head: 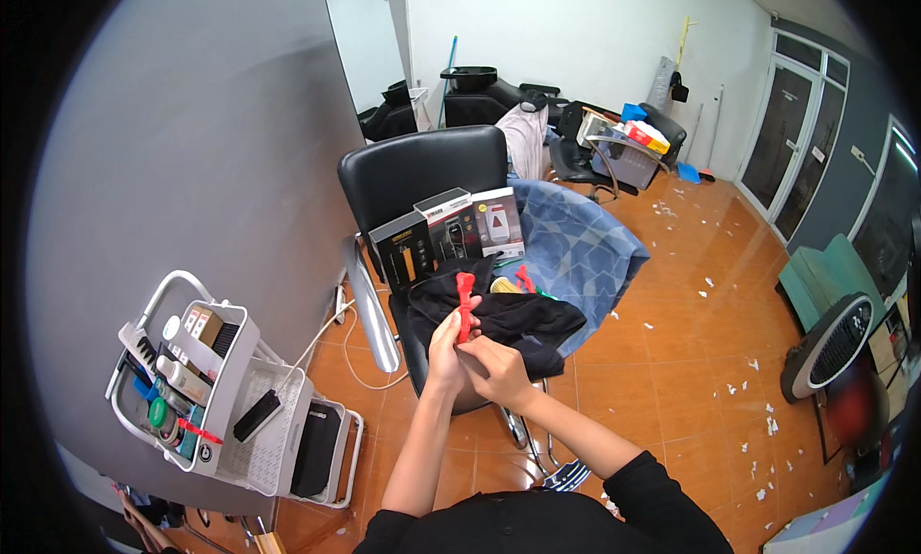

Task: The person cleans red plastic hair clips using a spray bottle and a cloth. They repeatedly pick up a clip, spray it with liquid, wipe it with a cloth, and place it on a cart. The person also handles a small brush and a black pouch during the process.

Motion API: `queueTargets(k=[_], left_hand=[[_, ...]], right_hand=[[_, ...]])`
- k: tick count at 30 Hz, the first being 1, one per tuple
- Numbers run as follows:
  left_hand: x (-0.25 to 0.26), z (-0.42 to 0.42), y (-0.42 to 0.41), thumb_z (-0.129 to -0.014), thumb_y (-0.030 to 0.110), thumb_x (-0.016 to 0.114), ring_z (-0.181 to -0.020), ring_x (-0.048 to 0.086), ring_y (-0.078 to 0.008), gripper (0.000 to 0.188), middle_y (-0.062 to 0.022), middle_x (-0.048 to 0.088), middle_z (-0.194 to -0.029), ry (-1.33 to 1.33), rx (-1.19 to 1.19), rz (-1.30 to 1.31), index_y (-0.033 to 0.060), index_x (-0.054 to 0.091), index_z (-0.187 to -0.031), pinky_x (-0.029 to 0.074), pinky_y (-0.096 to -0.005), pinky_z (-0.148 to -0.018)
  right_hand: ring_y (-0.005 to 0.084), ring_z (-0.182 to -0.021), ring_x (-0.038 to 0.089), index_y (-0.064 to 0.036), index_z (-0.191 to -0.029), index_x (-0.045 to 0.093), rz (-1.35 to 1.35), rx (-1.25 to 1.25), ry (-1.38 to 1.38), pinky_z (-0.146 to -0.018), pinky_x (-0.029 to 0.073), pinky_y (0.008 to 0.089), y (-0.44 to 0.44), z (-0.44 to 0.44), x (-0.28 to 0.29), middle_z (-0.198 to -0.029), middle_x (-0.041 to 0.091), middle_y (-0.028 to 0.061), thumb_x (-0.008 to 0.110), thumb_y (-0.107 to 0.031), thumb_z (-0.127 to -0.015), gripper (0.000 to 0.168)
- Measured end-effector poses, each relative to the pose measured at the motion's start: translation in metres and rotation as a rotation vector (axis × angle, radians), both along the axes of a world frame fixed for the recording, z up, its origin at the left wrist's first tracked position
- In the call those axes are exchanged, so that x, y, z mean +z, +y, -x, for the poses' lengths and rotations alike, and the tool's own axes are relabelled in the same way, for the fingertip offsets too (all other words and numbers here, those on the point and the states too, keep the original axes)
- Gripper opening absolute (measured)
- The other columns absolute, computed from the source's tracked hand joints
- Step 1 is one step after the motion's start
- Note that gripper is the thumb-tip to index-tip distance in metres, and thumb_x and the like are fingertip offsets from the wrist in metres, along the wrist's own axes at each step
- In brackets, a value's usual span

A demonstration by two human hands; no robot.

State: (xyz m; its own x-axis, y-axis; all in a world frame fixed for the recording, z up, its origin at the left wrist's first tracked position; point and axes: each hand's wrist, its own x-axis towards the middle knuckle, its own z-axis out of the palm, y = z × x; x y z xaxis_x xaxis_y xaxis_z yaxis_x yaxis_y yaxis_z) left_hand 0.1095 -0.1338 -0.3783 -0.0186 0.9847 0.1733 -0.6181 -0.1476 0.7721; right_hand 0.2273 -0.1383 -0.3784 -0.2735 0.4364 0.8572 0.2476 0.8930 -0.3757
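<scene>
My left hand (447,349) holds a red plastic hair clip (465,302) upright in front of the salon chair. The fingers of my right hand (500,370) meet around the clip's lower end. Beyond my hands, a crumpled black cloth (532,324) covers much of the seat. A yellowish round item (505,285), perhaps a brush, lies on the cloth beside another red clip (526,278). Three product boxes, a black one (403,252), a hair clipper box (450,226) and a white shaver box (498,223), lean against the black backrest (424,165).
A blue patterned cloth (575,237) drapes over the chair's right side. On the left stands a white trolley (266,381) with bottles, combs and a black device (257,415) on a cord. White scraps (771,426) litter the tiled floor; a fan (827,349) stands right.
</scene>
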Motion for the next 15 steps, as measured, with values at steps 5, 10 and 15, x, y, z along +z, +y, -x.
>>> queueTargets(k=[5,10,15], left_hand=[[0.007,-0.008,-0.004,-0.100,0.019,0.040,-0.089,0.055,-0.0110,0.037,-0.0035,0.059,-0.093,-0.134,-0.036,0.027,-0.0048,0.051,-0.125,0.043,-0.0248,-0.084],[-0.008,0.006,0.005,-0.100,0.021,0.041,-0.090,0.056,-0.0126,0.036,-0.0036,0.059,-0.091,-0.173,-0.093,0.050,-0.0024,0.051,-0.125,0.044,-0.0264,-0.085],[-0.017,0.001,-0.003,-0.100,0.018,0.040,-0.105,0.056,-0.0156,0.032,-0.0079,0.060,-0.111,-0.162,-0.170,0.022,-0.0016,0.051,-0.123,0.042,-0.0295,-0.095]], right_hand=[[0.0322,-0.076,0.063,-0.002,-0.094,0.062,0.038,-0.141,0.129,-0.066,0.051,0.0374,0.002,0.003,0.015,-0.085,0.061,0.0134,0.068,0.002,-0.068,0.027],[0.0325,-0.080,0.063,-0.002,-0.096,0.062,-0.008,-0.116,0.080,-0.070,0.051,0.0382,-0.008,0.010,-0.008,-0.087,0.061,0.0148,0.069,0.001,-0.065,0.031],[0.0327,-0.076,0.063,-0.002,-0.093,0.061,-0.020,-0.179,0.149,-0.066,0.051,0.0386,0.010,0.003,0.004,-0.084,0.060,0.0147,0.071,-0.001,-0.066,0.028]])
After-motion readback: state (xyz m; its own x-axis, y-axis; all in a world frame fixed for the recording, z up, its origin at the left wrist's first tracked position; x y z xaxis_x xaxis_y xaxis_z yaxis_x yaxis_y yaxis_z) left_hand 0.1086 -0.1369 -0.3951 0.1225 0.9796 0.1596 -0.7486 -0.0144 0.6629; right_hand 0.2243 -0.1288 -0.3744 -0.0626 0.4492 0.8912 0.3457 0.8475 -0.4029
